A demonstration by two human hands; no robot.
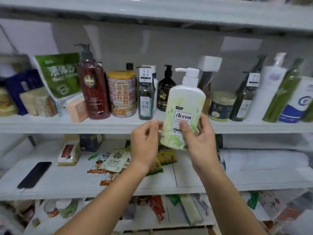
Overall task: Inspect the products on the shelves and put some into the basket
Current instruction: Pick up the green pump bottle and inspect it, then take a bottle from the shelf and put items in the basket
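Green-white pump bottle upright, right hand fingers curled round it, left hand fingers pinching its edge.

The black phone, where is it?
The black phone lies flat on the left side of the lower shelf in the head view, left of the scattered snack packets and below the tan box.
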